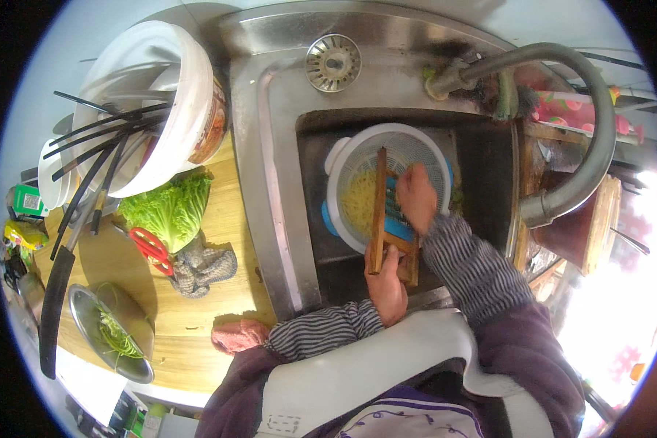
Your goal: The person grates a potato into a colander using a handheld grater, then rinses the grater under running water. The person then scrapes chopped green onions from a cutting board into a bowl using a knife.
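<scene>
My left hand [386, 290] grips the near end of a wooden-framed grater [379, 219], which slants across a white plastic colander [335, 202]. Over the grater's blue grating plate [398, 227] is my right hand [418, 200], its fingers curled in. Whatever it may hold is hidden beneath the fingers. Pale yellow vegetable shreds [357, 201] lie in the colander, mostly left of the grater. Parts of a blue basin [328, 220] show around the colander, inside the sink [334, 274].
A curved metal faucet [602, 126] arches at the right. A sink strainer [333, 63] sits on the back ledge. On the left counter are lettuce [169, 208], red-handled scissors [152, 249], a metal bowl [79, 312] of green shreds, and a white bucket [191, 98] with long-handled utensils.
</scene>
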### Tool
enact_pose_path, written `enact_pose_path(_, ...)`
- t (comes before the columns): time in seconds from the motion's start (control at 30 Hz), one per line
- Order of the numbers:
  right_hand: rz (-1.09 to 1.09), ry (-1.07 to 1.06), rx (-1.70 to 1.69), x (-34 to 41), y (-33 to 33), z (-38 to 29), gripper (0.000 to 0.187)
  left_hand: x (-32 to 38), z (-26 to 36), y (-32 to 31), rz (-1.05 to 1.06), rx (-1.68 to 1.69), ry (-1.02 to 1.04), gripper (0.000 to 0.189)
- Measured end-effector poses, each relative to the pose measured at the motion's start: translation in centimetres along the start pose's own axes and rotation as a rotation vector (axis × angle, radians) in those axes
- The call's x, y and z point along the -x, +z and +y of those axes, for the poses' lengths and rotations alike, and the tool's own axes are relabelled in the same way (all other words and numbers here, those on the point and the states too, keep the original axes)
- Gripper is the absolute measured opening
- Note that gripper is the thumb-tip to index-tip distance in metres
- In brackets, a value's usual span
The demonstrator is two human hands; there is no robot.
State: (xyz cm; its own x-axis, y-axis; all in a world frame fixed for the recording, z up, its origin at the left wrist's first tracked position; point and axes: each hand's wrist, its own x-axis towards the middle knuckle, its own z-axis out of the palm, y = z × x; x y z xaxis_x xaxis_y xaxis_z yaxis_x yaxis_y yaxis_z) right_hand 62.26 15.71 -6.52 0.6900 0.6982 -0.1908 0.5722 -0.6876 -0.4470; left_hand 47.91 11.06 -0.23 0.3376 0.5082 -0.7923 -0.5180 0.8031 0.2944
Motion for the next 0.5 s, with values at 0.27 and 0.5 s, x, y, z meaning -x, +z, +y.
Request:
enact_pose_path(0.27,-0.022,-0.263,-0.110,4.2,-3.3,-1.7,0.012,-0.1,0.2,0.1,-0.006,-0.022,-0.032,0.035)
enact_pose_path(0.5,-0.067,0.117,-0.026,-2.7,0.7,0.4,0.010,0.5,0.3,0.7,0.109,-0.027,-0.040,0.033)
